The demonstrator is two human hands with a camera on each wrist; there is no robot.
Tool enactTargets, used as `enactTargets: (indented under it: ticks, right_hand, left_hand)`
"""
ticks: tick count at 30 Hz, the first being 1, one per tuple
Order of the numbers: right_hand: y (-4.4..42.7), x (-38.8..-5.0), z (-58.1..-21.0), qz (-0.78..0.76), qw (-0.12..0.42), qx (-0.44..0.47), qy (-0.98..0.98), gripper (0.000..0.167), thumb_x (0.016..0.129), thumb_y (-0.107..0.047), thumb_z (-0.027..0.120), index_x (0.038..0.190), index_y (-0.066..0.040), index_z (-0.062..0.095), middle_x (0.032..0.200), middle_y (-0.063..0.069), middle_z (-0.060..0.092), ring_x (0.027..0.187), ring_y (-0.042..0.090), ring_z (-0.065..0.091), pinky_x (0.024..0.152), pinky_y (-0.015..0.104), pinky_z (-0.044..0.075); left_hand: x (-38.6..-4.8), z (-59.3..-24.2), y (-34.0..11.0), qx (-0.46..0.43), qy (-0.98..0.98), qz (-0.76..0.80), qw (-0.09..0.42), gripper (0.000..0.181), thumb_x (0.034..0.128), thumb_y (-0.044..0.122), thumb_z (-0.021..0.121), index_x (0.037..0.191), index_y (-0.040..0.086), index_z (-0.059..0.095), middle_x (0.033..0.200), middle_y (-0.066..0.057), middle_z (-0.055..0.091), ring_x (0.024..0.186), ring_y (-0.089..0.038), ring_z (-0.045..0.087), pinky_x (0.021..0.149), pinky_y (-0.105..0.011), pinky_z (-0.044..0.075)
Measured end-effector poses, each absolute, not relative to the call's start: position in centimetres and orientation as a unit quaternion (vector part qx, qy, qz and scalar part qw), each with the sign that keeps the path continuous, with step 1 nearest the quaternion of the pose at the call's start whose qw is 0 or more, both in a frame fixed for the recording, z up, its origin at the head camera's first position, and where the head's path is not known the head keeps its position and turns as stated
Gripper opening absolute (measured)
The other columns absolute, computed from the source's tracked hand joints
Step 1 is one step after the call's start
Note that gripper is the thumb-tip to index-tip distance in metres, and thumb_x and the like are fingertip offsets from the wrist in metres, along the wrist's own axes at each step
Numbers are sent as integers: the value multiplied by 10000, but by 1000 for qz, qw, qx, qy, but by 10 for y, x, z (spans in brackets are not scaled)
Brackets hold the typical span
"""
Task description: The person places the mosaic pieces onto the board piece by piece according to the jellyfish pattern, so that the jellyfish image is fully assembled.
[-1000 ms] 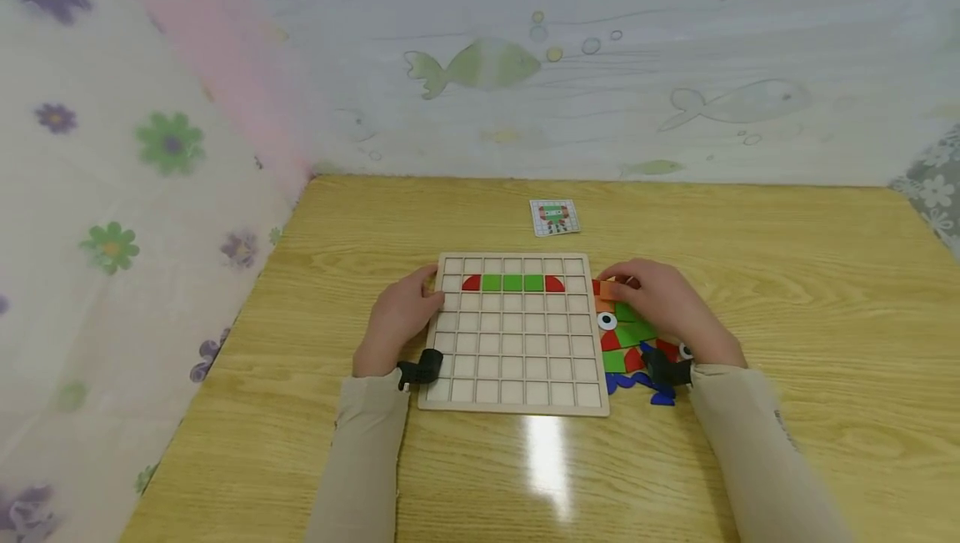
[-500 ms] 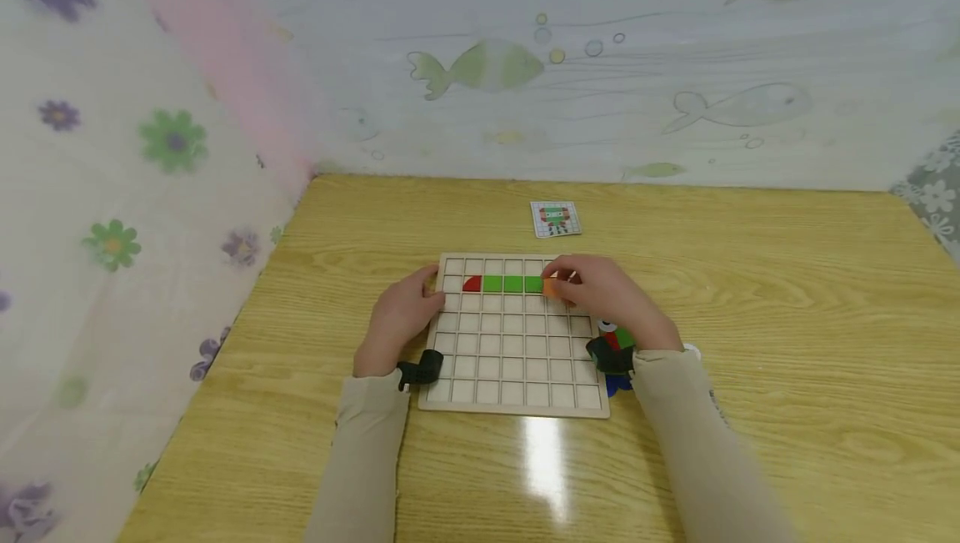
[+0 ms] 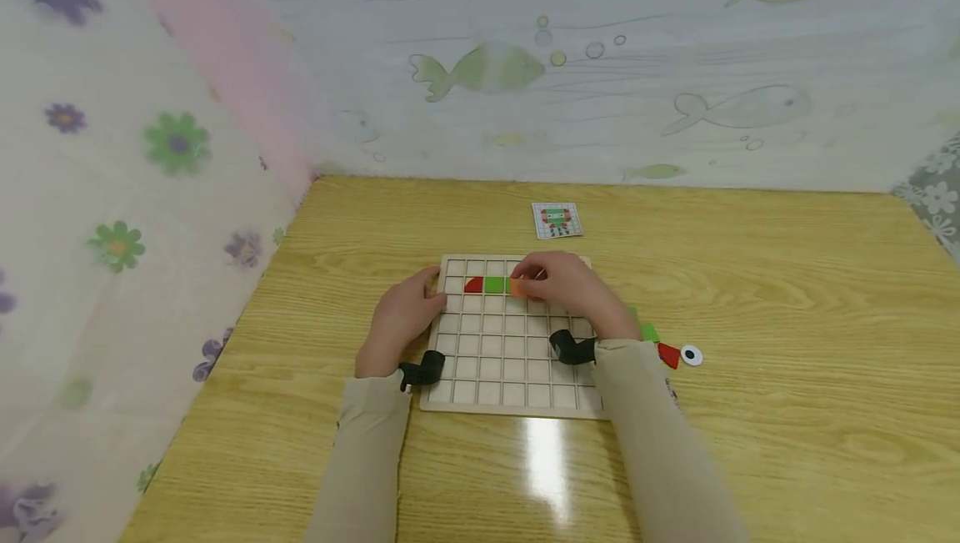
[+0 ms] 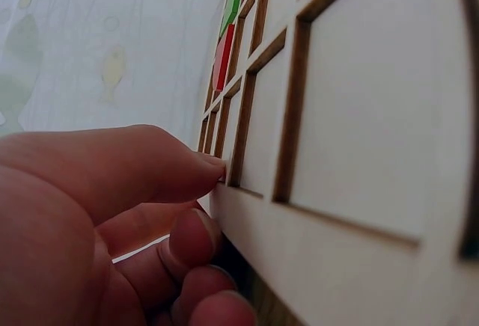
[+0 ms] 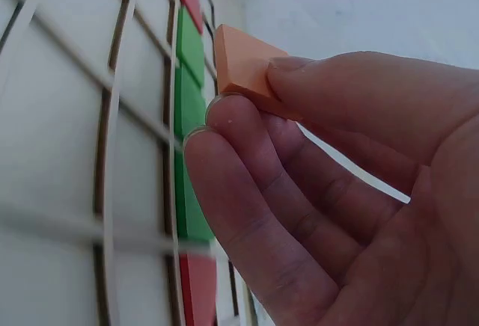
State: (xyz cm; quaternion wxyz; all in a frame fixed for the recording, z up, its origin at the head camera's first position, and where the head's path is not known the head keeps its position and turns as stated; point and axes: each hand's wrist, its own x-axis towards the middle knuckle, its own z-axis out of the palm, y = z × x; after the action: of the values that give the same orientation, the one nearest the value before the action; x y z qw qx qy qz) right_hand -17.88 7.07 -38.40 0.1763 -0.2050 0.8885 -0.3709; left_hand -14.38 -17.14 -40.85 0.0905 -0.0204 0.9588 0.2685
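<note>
An orange tile (image 5: 251,64) is pinched between the thumb and fingers of the right hand (image 3: 562,280); it is held over the far part of the board (image 3: 491,369), above the row of tiles, and whether any of them is touched by it cannot be told. By the left hand (image 3: 402,314) the board's left edge is gripped, the thumb laid on the rim and the other fingers curled at its side.

In the second row from the far edge, three green tiles (image 3: 494,285) are set side by side, with a red tile (image 3: 474,285) placed at the left end and another red tile (image 5: 198,288) at the right. To the right of the board, a loose green tile (image 3: 649,332), a loose red tile (image 3: 669,355) and an eye tile (image 3: 692,355) are seen on the surface (image 3: 825,359), partly bordered by the right sleeve (image 3: 660,443). Beyond the board, near the far edge, a card (image 3: 557,221) is laid, on which a green and red figure is printed over a grid. The far wall (image 3: 600,126) is decorated with fish.
</note>
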Motion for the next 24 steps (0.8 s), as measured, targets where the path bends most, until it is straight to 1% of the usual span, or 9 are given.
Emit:
enactTargets:
  ticks: [5,9,13,19,24]
  right_hand:
    - [56,-181,-387,-374,173,-209,887,166,843,-195,553,985,-182,638,864,-19,594,743,147,552,711,306,429]
    - [45,-181,-390,-362,163,-204,895,165,839,-204,556,983,-201,635,858,-24,587,771,148,531,725,313,414]
    - [33,-178,-394,-342,148,-207,905,179,842,-200,552,1000,-219,634,898,-42,585,814,139,519,746,311,415]
    - [16,-172,-398,-314,115,-226,915,164,850,-186,575,994,-206,649,873,-54,610,802,111,542,732,293,425]
    - [8,-168,-400,-301,98,-219,923,129,838,-165,602,955,-177,656,838,-58,618,771,102,552,700,276,430]
  left_hand:
    - [-143,-406,-171,-23,957,274,93,520,851,260,507,1350,154,408,712,6,516,622,-172,457,595,-300,347]
    - [-142,-404,-171,-24,956,278,92,523,846,254,506,1350,153,410,702,10,512,619,-172,454,593,-301,346]
    - [-142,-405,-171,-23,958,272,91,520,843,256,506,1345,155,417,693,12,506,615,-173,453,590,-301,346]
    - [-144,-407,-171,-22,959,267,89,516,842,261,502,1341,163,421,690,8,504,602,-171,457,573,-297,343]
    - [-144,-406,-171,-23,959,268,88,515,843,262,506,1342,167,421,704,9,514,609,-170,462,577,-298,347]
